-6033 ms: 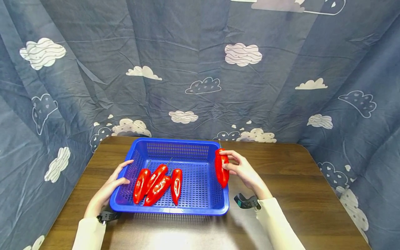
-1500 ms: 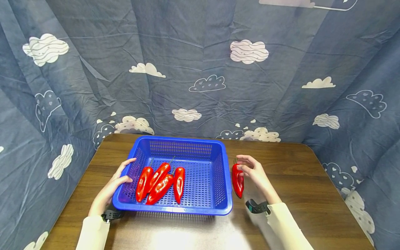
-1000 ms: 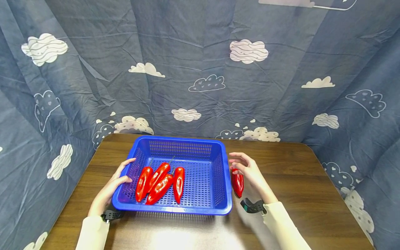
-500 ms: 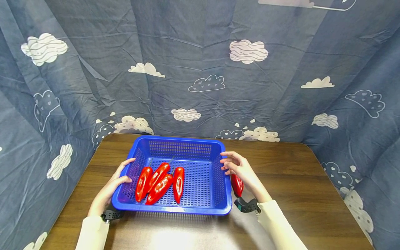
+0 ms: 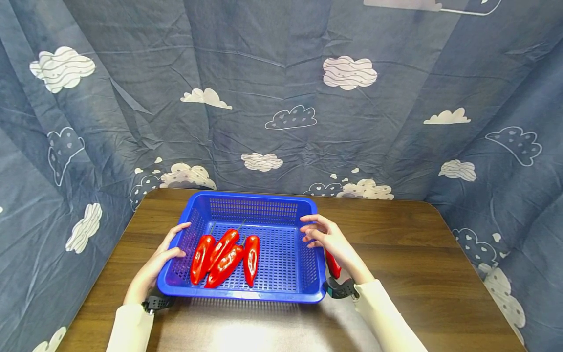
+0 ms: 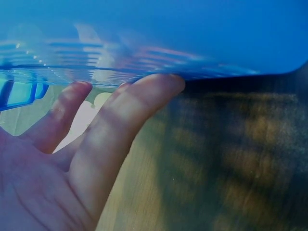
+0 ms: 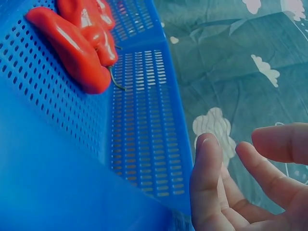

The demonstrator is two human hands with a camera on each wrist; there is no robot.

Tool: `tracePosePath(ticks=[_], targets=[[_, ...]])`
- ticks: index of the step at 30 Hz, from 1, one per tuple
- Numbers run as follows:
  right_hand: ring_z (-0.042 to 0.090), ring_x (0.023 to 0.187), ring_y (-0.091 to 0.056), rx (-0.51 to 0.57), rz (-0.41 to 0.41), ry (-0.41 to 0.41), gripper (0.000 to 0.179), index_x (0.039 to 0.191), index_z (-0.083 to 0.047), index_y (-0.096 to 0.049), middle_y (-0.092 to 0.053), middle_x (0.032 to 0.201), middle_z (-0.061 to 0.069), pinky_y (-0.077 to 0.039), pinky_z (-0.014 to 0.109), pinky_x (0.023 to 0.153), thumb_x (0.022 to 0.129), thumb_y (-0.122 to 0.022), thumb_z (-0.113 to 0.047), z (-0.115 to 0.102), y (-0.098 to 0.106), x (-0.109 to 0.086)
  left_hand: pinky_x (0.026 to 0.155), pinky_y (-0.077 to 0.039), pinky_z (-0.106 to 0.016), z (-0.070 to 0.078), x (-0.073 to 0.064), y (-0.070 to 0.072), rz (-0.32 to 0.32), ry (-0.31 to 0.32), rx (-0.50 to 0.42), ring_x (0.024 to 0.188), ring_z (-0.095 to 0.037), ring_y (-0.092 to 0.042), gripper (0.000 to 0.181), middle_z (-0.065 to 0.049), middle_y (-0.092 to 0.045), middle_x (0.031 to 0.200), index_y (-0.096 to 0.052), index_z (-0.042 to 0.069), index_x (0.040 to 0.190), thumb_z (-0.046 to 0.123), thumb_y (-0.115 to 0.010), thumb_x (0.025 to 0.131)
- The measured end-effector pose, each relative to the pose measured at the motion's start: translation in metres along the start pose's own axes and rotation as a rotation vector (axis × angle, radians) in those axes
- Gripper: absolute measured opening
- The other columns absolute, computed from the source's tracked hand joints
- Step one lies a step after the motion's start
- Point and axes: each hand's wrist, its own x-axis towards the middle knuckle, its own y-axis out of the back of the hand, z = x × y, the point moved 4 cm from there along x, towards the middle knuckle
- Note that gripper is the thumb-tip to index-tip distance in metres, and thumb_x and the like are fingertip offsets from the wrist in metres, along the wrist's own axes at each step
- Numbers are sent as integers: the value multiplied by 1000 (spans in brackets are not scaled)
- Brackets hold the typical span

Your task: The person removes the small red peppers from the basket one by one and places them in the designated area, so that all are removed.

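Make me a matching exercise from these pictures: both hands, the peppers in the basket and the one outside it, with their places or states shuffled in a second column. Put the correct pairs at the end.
Column one
1. left hand
2. right hand
3. four red peppers
4. lone red pepper

Column two
A. on the table, to the right of the blue basket, partly hidden in the head view
B. inside the blue basket, toward its left side
C. touching the blue basket at its left rim
D. over the right rim, holding nothing

Pairs
1-C, 2-D, 3-B, 4-A
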Motion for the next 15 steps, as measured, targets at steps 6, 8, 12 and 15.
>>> tracePosePath(ticks=[6,8,12,15], targets=[[22,80,-60,-21,-25,-6,32,120,4,-47,-58,96,15,-49,40,68,88,-47,-1,0,-9,3,82,-41,-44,0,0,-1,-6,-6,-2,116,-42,-29,68,-21,-16,139,-18,25,141,3,-41,81],[21,79,-60,-19,-28,-13,32,120,4,-47,-58,96,15,-49,44,70,88,-47,-1,1,-12,4,81,-41,-44,0,0,0,-5,-7,-2,116,-42,-30,68,-21,-17,138,-19,25,141,3,-40,81],[20,78,-60,-16,-41,-14,32,120,4,-47,-58,97,16,-47,50,72,88,-47,-1,2,-17,7,82,-41,-45,0,0,0,-6,-6,-7,116,-42,-29,68,-20,-16,138,-19,26,141,3,-40,80],[20,78,-61,-27,-51,-19,34,120,4,-47,-58,98,17,-47,49,72,87,-48,-2,3,-21,9,82,-41,-46,-1,0,-1,-10,-6,-15,116,-43,-29,68,-20,-16,138,-18,26,141,3,-40,81]])
